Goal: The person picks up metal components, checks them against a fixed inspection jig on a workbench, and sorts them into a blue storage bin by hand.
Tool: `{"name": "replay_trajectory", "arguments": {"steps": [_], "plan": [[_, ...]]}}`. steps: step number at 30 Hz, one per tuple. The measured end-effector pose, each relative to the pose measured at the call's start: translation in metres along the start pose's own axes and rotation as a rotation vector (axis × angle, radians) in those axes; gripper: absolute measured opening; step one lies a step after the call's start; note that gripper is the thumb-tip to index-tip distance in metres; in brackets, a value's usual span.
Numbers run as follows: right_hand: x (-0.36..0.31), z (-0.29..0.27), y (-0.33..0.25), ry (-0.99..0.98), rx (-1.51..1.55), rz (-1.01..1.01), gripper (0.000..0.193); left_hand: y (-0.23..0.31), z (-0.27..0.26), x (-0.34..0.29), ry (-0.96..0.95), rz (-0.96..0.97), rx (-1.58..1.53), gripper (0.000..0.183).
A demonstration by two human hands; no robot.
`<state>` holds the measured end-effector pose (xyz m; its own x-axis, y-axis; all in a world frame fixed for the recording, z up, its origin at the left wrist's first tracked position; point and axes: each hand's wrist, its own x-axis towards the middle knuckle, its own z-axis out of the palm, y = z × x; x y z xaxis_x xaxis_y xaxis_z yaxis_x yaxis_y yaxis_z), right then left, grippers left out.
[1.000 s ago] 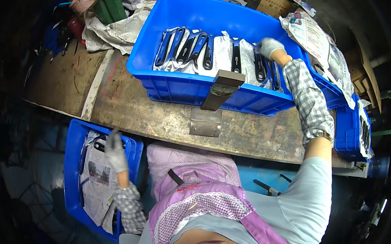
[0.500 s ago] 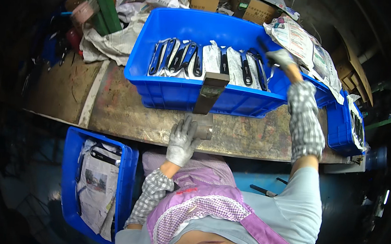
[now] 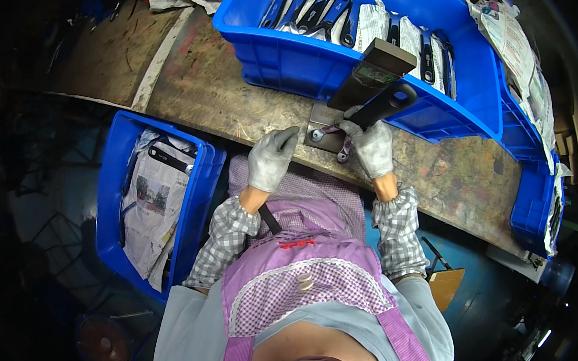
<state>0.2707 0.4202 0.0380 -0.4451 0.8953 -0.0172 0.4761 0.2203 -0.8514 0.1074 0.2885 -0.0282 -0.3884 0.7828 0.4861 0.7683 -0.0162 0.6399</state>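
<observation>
In my right hand [image 3: 373,149], gloved in grey-white, is a black-handled tool [image 3: 389,102]. Its handle has a hole at the end and points up and away. Two metal pieces with round ends show on its near side, over a metal plate [image 3: 320,113] at the table's front. A dark upright metal post [image 3: 370,72] rises just behind the plate. My left hand [image 3: 272,158], gloved alike, is left of the plate at the table edge. Its fingers are pressed together, and whatever they may hold cannot be seen.
A large blue bin [image 3: 290,63] behind the post holds several black-handled tools [image 3: 346,31] between newspaper sheets. A smaller blue bin [image 3: 203,168] with similar tools and newspaper stands at the lower left. Another blue bin [image 3: 532,204] sits at the right end of the worn table [image 3: 232,89].
My right hand has come back from the big bin to the plate, bringing a black-handled tool. My left hand has lifted off the plate, fingers closing. The whole view has shifted.
</observation>
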Motion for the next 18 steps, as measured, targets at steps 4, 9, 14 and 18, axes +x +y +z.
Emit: {"name": "replay_trajectory", "arguments": {"steps": [4, 9, 14, 18], "plan": [[0.000, 0.006, 0.000, -0.026, 0.066, -0.132, 0.016, 0.008, 0.005, 0.009, -0.043, -0.189, -0.181, 0.018], [-0.003, 0.019, -0.002, 0.029, 0.060, -0.056, 0.018, 0.018, 0.013, 0.013, -0.021, -0.420, -0.218, 0.021], [0.002, 0.004, 0.011, -0.033, 0.161, -0.057, 0.027, 0.022, 0.018, 0.019, -0.125, -0.254, 0.117, 0.040], [-0.010, -0.009, 0.035, -0.020, 0.257, -0.066, 0.039, 0.025, 0.027, 0.023, -0.316, -0.480, 0.152, 0.047]]}}
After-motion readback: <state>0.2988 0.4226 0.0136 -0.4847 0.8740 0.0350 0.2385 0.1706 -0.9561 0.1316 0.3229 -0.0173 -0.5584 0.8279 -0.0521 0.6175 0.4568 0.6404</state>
